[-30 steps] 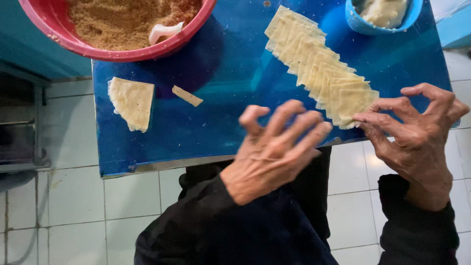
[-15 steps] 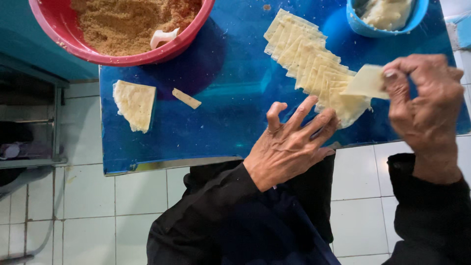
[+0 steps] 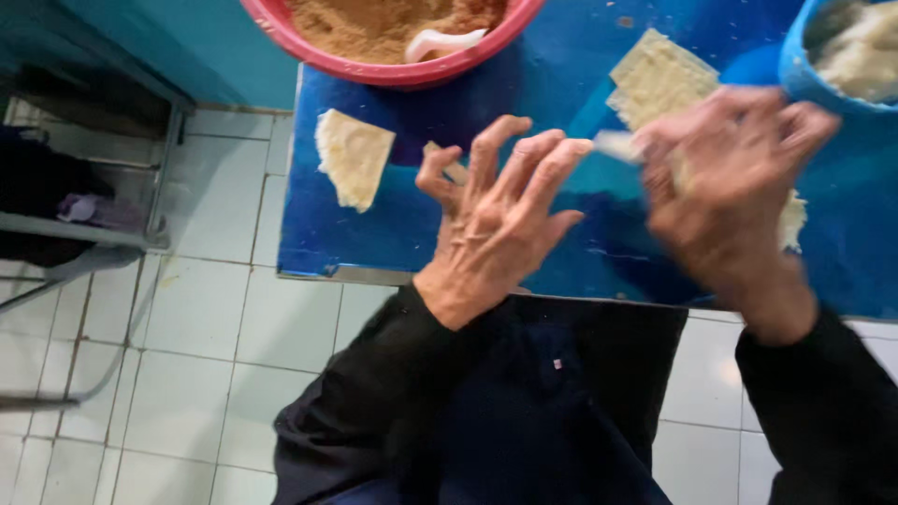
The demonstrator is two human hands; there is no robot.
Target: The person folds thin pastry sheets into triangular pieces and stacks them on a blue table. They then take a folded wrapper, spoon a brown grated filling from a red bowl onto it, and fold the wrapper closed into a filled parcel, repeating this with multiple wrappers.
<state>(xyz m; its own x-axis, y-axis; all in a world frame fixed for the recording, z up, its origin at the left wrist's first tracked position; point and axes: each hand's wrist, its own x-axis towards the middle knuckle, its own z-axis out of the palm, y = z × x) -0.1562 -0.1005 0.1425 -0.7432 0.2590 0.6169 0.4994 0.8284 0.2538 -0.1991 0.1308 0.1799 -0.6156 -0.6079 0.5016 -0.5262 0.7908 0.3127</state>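
My right hand (image 3: 725, 201) pinches a thin pale dough sheet (image 3: 617, 145); my left hand (image 3: 500, 220) hovers, fingers spread; glossy blue table (image 3: 393, 234); white tiled floor (image 3: 224, 318).

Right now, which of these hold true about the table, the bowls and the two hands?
1. The red bowl holds brown crumbs. True.
2. The left hand grips a knife. False: it is empty, fingers spread.
3. A folded dough piece lies alone on the blue table. True.
4. The right hand rests on the floor. False: it is over the stack of dough sheets, blurred, pinching a pale sheet.
5. The blue bowl is empty. False: it holds something pale.
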